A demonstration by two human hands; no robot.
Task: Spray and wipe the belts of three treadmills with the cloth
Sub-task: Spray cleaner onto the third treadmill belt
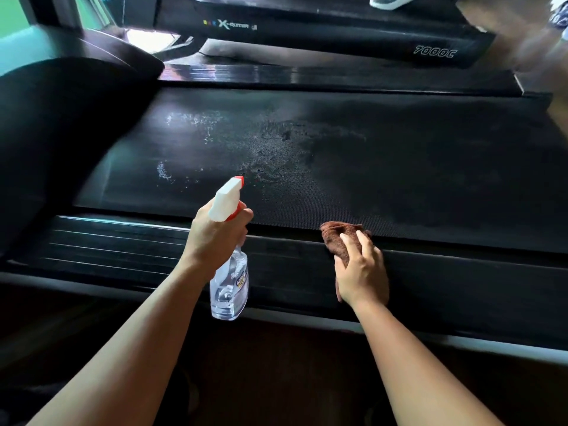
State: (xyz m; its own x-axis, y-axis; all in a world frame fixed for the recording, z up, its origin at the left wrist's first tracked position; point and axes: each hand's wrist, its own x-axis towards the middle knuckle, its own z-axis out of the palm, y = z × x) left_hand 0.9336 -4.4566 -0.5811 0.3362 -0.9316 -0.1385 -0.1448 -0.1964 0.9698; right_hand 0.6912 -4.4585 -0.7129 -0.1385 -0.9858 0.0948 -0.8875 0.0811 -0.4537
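A black treadmill belt (399, 167) runs across the view, wet with spray droplets on its left and middle part. My left hand (212, 238) grips a clear spray bottle (229, 290) with a white and red trigger head, the nozzle pointing at the belt. My right hand (361, 269) holds a brown cloth (339, 233) against the near side rail, at the belt's near edge.
The near side rail (129, 244) is ribbed and black. The treadmill's motor hood (61, 124) rises on the left. A second treadmill (322, 32) marked 7000C stands behind, with a shoe (388, 0) on it at the top edge.
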